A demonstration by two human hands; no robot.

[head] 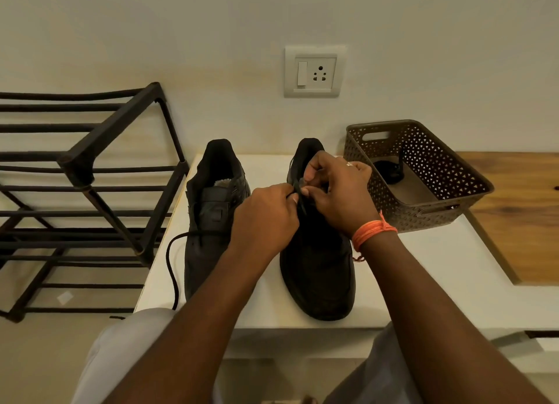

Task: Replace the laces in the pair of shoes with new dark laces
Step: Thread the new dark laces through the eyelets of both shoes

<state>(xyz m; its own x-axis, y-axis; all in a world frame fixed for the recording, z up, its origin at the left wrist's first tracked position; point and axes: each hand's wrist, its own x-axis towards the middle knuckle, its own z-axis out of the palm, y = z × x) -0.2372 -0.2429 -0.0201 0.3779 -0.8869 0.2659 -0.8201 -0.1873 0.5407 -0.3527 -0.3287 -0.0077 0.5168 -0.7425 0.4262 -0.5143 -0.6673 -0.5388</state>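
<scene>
Through the head camera I see two black shoes side by side on a white table (423, 267), toes toward me. Both hands meet over the right shoe (317, 282). My left hand (266, 219) is curled, thumb and forefinger pinched on a dark lace (299, 196) at the shoe's upper eyelets. My right hand (338, 191), with orange thread (372, 231) wound around its wrist, has its fingers bent and closed on the same lace just beside the left fingertips; the two hands are touching or nearly so. The left shoe (208, 222) stands open, tongue exposed, with a dark lace end (171, 267) looping out of its lower eyelets and trailing over the table's near-left edge. A brown perforated basket (438, 161) sits at the table's far right, something dark coiled inside it. A black metal rack (90, 176) stands to the left, and a wall socket (313, 72) sits above.
</scene>
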